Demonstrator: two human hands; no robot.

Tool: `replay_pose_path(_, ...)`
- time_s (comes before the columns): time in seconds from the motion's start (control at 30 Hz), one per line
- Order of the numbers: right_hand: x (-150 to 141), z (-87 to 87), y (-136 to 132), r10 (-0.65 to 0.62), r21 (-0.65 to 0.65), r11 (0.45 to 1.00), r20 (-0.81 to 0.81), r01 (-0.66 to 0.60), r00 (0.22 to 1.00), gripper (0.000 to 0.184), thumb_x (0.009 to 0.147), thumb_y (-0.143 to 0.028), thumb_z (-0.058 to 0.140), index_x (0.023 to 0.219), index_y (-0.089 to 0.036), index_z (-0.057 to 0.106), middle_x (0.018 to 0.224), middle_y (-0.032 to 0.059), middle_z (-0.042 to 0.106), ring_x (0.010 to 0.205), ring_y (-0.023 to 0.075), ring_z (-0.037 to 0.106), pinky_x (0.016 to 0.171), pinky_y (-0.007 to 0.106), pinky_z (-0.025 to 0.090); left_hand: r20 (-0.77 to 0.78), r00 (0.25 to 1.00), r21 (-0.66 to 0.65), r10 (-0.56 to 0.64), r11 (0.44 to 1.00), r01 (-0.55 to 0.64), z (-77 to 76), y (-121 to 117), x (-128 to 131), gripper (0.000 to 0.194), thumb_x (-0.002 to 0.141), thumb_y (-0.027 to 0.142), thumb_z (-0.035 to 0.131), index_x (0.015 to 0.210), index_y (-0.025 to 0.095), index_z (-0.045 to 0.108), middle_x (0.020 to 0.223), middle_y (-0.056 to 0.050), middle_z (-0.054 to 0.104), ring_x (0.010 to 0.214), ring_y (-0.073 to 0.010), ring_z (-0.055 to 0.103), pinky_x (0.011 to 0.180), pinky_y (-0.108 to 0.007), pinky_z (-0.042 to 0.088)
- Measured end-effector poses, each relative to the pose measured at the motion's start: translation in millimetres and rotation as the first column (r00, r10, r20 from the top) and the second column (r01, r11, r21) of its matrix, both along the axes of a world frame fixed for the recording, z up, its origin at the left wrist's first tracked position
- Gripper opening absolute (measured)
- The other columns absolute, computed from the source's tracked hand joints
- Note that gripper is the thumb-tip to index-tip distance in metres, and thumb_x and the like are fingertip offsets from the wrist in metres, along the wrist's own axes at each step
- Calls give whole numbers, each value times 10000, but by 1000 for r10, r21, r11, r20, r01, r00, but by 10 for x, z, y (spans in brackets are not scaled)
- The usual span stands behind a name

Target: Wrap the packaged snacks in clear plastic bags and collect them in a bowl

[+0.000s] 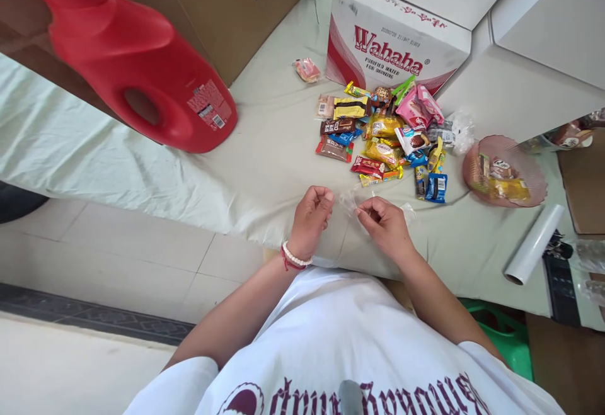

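My right hand (385,225) is closed in a pinch on a crumpled clear plastic bag (348,202), thin and hard to see against the pale cloth. Part of the plastic shows behind the right knuckles. Just left of it, my left hand (312,216), with a bead bracelet on the wrist, has its thumb pressed to curled fingers. Whether a bit of the plastic lies between those fingertips cannot be made out. Beyond both hands lies a pile of wrapped snacks (384,126) in yellow, red, blue, brown and pink packets. A pink-wrapped snack (307,70) sits apart, farther back.
A pink-tinted bowl (534,179) with a few snacks stands right of the pile. Near it lies a roll of clear film (534,245). A Wahaha carton (399,43) stands behind, and a large red jug (174,87) at the left. Cloth (265,169) covers the table.
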State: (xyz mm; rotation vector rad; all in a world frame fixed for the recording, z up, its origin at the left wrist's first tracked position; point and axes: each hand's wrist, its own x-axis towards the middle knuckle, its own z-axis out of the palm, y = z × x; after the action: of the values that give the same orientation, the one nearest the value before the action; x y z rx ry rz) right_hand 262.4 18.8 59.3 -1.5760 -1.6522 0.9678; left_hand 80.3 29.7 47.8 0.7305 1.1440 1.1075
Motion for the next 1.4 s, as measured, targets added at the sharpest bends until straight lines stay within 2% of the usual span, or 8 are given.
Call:
replay_pose_path(0.13, 8, 14, -17, 41, 59, 997, 56, -44, 998, 146, 902, -325, 640, 806, -227, 689, 720, -2, 598, 599, 134, 471, 578, 273, 369, 2, 1000, -45, -28, 999, 28, 26, 43, 16, 381, 730, 504, 785, 757, 180, 587, 656, 34, 508, 525, -62, 386, 433, -187, 227)
replay_pose_path(0.43, 100, -46, -36, 16, -66, 998, -58, -20, 998, 199, 908, -396, 648, 817, -221, 672, 702, -14, 579, 581, 127, 451, 548, 266, 351, 233, 970, -114, -65, 989, 94, 16, 2, 53, 374, 688, 484, 808, 758, 155, 645, 706, -11, 607, 499, -47, 392, 412, -183, 171)
replay_pose_path(0.63, 54, 51, -109, 36, 184, 982, -9, -33, 999, 222, 897, -368, 695, 1083, -250, 663, 1043, 37, 615, 593, 107, 442, 593, 290, 409, 162, 984, -46, -73, 996, 82, 2, -37, 111, 365, 707, 491, 822, 778, 153, 703, 718, -16, 651, 480, -35, 347, 431, -203, 198)
replay_pose_path(0.83, -42, 41, -85, 76, 243, 969, -97, -51, 992, 144, 924, -404, 687, 942, -262, 685, 985, 56, 644, 788, 180, 574, 672, 322, 463, 92, 991, 31, -96, 995, 94, -67, -130, 181, 355, 745, 506, 808, 788, 166, 717, 537, 52, 487, 474, -54, 307, 452, -220, 218)
replay_pose_path(0.93, 0, 22, -68, 44, 194, 981, -194, -5, 980, 174, 939, -428, 661, 900, -259, 678, 985, 62, 647, 931, 212, 611, 793, 350, 499, 126, 991, 30, -52, 998, 49, -52, -130, 170, 325, 749, 470, 805, 794, 176, 674, 660, 21, 589, 539, -68, 418, 484, -208, 301)
replay_pose_path(1.13, 78, 52, -127, -140, 104, 974, -423, 202, 895, 184, 983, -449, 583, 953, -268, 573, 1076, 46, 633, 973, 197, 616, 882, 361, 525, 267, 961, -22, 66, 998, -63, 15, -116, 141, 337, 742, 437, 810, 798, 192, 585, 933, -14, 693, 845, -114, 624, 804, -256, 508)
replay_pose_path(1.3, -23, 90, -184, 45, 357, 933, -33, -30, 998, 202, 876, -409, 743, 1000, -282, 646, 1109, 78, 634, 1083, 267, 582, 973, 457, 490, 221, 975, 34, 37, 998, -45, 77, -173, 217, 341, 740, 450, 835, 824, 178, 647, 819, 3, 665, 766, -106, 596, 761, -250, 497)
replay_pose_path(1.4, -69, 85, -192, 14, 459, 886, 117, -66, 993, 113, 895, -339, 723, 990, -288, 692, 1108, 82, 648, 1092, 278, 562, 988, 481, 467, 244, 970, 36, 3, 999, -12, 106, -203, 271, 343, 732, 444, 847, 816, 174, 652, 817, 1, 666, 762, -112, 604, 755, -259, 503)
